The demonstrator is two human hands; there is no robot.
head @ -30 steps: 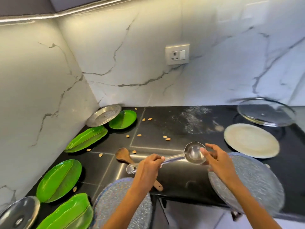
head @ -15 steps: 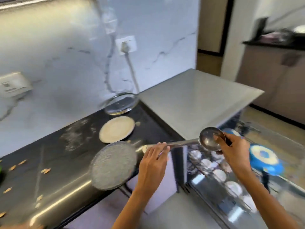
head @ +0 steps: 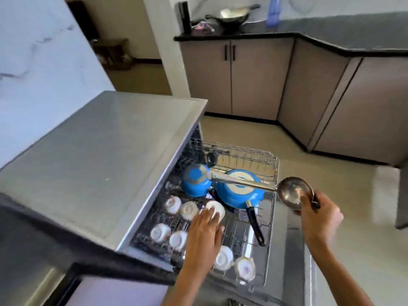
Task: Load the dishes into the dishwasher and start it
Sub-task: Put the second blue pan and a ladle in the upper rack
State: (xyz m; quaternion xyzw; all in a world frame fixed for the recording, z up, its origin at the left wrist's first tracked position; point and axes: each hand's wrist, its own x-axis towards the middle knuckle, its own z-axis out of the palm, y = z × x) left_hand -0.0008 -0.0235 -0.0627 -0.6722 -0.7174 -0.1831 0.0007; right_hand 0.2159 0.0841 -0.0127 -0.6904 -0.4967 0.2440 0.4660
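The right hand [head: 318, 214] grips the bowl of the steel ladle [head: 291, 194], whose handle extends left above the pulled-out dishwasher rack [head: 270, 219]. The left hand [head: 204, 234], fingers straight and together, touches 1 white cup [head: 217, 209] in the rack.

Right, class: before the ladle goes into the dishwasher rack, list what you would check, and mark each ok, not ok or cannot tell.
1. Ladle held firmly: ok, right hand grips its bowl.
2. Rack pulled out and reachable: ok.
3. Free space for the ladle: ok, bare wires to the right of the pan's dark handle.
4. Left hand out of the way: not ok, it lies over the white cups.
5. Ladle handle clear of the blue pans: not ok, it lies across them.
6. Ladle free of food: cannot tell.
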